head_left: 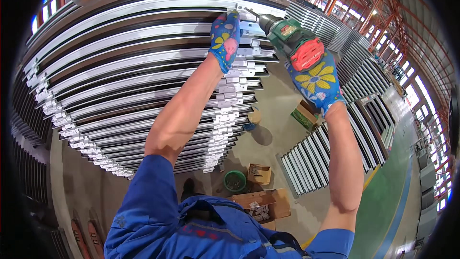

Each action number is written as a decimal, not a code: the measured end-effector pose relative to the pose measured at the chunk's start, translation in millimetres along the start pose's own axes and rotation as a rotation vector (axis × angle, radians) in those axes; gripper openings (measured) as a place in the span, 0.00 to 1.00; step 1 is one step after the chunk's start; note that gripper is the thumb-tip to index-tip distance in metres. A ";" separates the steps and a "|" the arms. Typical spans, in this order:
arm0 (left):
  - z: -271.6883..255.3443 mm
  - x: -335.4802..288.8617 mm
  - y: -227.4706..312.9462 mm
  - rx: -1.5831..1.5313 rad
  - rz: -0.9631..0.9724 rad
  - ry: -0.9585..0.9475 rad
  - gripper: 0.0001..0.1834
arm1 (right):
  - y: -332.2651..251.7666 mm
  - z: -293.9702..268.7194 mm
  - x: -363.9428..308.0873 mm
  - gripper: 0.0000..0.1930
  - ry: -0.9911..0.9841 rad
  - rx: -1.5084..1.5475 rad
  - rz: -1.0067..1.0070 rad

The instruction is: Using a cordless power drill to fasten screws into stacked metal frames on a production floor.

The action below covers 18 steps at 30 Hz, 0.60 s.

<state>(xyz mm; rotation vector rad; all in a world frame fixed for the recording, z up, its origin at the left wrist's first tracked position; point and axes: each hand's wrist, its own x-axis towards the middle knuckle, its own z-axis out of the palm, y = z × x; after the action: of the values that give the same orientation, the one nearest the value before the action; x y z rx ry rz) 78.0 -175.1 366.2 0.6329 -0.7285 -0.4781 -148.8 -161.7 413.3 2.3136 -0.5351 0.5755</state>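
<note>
My right hand (pixel 316 81), in a blue glove with yellow flowers, grips a green and red cordless drill (pixel 290 38). The drill's thin bit points left at the end of a white metal profile (pixel 182 4) on top of the stack. Beside the bit tip is my left hand (pixel 225 41), in a matching glove, with its fingers curled against the profile's end. What its fingertips pinch, if anything, is hidden. White metal hinges (pixel 231 97) sit in a row down the right ends of the stacked profiles, below my left hand.
Below lie a cardboard box of small parts (pixel 282 204), a small carton (pixel 259 174), a green tub (pixel 235 181) and a green-brown box (pixel 305 115). More stacked profiles (pixel 306 163) stand at the right. Red pallet-jack forks (pixel 80 240) show at lower left.
</note>
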 end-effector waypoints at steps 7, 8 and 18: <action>-1.0 1.0 -3.2 -0.078 0.071 -0.016 0.10 | 4.6 -2.7 3.8 0.18 -0.033 0.010 -0.039; -1.6 0.9 -2.5 -0.060 0.066 -0.018 0.10 | 2.2 -4.5 3.9 0.18 -0.018 0.002 -0.022; 0.0 4.3 -6.4 -0.048 0.080 0.032 0.08 | 2.8 -20.6 11.3 0.17 -0.275 0.219 0.142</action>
<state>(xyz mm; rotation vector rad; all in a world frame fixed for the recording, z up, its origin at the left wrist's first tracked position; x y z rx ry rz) 79.6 -182.2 363.8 0.5633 -0.7071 -0.4101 -146.2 -151.6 434.6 2.5968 -0.8058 0.3991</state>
